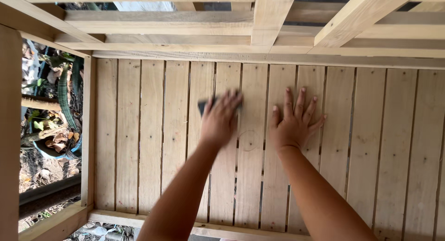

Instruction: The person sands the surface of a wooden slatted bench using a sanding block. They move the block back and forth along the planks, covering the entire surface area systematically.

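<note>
- Left hand (219, 122) pressed flat on a dark sanding pad (204, 104), fingers spread over it, not curled round; pad pinned betw. palm and wood, one corner poking out left of the fingertips. Hand blurred, so prob. rubbing.
- Pad lay on the slatted wooden panel (139, 129), mid-panel, under left fingers.
- Right hand (293, 122) empty, fingers splayed and released, palm flat on slats just right of left hand; looked like bracing w/ body weight to steady the panel.
- Hands near but apart, about one slat betw. them.
- Faint pencil-like ring on wood just below the gap betw. hands.
- Beyond fingertips: top rail and crossbeams of the wooden frame (269, 18), close enough to limit forward strokes.
- Left of left fingers: several bare slats, then upright post at panel edge; plenty of sideways room.
- Right of right fingers: more bare slats running out of view.
- Toward wrists: bottom rail, well back from fingers.
- Past the left post: potted plant (60, 129), dry leaves, ground; well apart from hands.
- Narrow gaps betw. slats, possible snag for pad edge.
</note>
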The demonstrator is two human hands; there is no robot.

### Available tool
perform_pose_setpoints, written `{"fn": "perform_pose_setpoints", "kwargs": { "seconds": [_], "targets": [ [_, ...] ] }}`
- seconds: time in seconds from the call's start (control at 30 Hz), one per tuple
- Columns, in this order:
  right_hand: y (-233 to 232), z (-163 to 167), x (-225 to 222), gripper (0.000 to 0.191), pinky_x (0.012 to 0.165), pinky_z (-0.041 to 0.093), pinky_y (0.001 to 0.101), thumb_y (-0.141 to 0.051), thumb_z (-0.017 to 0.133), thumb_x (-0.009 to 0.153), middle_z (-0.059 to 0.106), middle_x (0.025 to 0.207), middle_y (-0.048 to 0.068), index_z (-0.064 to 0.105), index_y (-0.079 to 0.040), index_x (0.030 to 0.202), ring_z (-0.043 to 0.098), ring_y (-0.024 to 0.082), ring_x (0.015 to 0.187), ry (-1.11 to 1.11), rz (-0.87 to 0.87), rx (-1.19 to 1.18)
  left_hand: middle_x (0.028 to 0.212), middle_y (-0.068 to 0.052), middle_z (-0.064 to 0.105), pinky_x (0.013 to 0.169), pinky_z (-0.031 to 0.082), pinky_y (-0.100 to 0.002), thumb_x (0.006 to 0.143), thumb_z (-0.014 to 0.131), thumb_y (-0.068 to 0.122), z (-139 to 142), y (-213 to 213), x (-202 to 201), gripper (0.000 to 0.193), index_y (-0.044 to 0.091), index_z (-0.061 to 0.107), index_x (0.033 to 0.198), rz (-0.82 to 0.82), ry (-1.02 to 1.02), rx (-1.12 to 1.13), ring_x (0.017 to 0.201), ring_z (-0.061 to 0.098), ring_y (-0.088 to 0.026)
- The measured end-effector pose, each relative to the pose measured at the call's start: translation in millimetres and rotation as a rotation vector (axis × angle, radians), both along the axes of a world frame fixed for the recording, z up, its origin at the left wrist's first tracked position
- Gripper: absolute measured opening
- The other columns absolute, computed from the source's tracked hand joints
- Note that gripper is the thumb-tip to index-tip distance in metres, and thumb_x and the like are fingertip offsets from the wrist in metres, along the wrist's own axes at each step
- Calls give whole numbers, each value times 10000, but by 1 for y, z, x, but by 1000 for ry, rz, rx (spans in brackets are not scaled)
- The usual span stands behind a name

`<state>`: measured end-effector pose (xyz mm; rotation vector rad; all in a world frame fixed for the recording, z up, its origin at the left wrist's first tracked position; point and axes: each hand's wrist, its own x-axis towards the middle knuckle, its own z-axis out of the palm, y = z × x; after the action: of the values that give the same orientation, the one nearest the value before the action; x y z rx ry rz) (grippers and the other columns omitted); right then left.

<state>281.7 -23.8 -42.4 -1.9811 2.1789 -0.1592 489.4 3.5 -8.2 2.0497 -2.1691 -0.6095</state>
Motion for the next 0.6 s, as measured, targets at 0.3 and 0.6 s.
{"fn": "perform_pose_setpoints", "kwargs": {
  "seconds": [0.3, 0.6],
  "targets": [
    [0, 5, 0, 616, 1210, -62, 670, -508, 338, 1056, 116, 1747, 18, 246, -358, 1646, 38, 344, 1599, -45, 16, -13, 1685, -73, 232, 1226, 114, -561, 1093, 290, 264, 1, 15, -17, 549, 159, 207, 1625, -187, -27, -24, 1515, 240, -215],
    [1, -10, -22, 646, 1279, -31, 513, -477, 269, 1086, 110, 1749, 36, 188, -218, 1673, 47, 288, 1605, -60, 250, -15, 1689, -25, 265, 1246, 163, -536, 1087, 292, 196, 10, 101, -34, 529, 229, 228, 1611, -422, 52, 178, 1510, 318, -208]
  ]
}}
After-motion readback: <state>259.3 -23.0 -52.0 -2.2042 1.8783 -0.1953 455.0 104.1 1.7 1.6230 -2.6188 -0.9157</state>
